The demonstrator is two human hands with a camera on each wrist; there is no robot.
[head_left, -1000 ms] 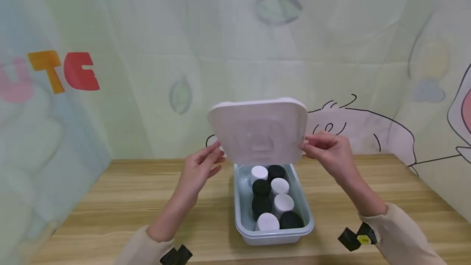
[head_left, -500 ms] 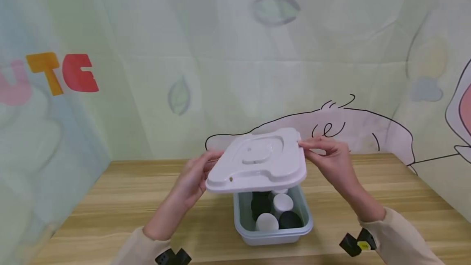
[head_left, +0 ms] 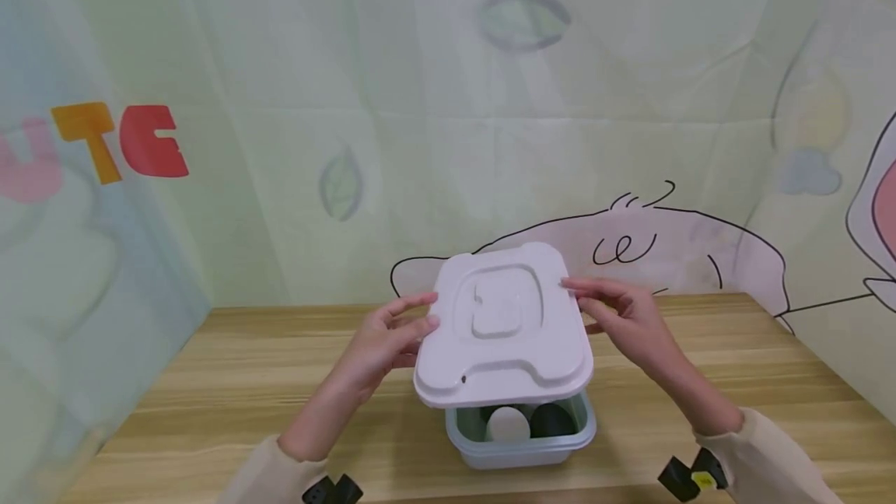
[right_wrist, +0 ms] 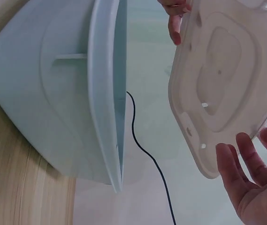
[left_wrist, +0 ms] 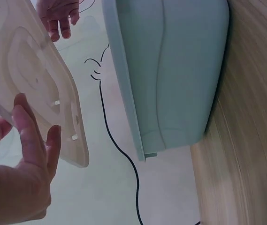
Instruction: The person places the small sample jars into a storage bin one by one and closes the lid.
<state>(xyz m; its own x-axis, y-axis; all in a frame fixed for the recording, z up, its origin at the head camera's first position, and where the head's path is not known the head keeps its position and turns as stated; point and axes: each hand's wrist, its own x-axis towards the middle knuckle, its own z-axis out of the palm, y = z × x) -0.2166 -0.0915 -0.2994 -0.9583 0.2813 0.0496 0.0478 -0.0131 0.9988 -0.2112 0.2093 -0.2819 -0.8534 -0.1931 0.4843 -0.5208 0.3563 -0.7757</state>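
A white plastic lid [head_left: 504, 364] is held tilted above a light blue plastic box [head_left: 518, 453], its outer face up. My left hand [head_left: 385, 344] grips the lid's left edge, thumb on top and fingers below. On the opposite edge my right hand [head_left: 623, 317] pinches the lid in the same way. Both wrist views show a gap between the lid [left_wrist: 34, 70] and the rim of the box [right_wrist: 106, 93]. Inside the box, a white round cap [head_left: 508, 425] and a black one [head_left: 551, 420] show at the near end. The lid hides the rest of the contents.
The box stands on a wood-grain table [head_left: 245, 395]. Behind it hangs a pale printed curtain [head_left: 420, 99] with cartoon drawings and letters, reaching down to the table's far edge.
The lid has swung from nearly upright, underside showing, to outer face up, and has come down over the box. Most of the round caps are now covered. Both hands keep hold of the lid's sides.
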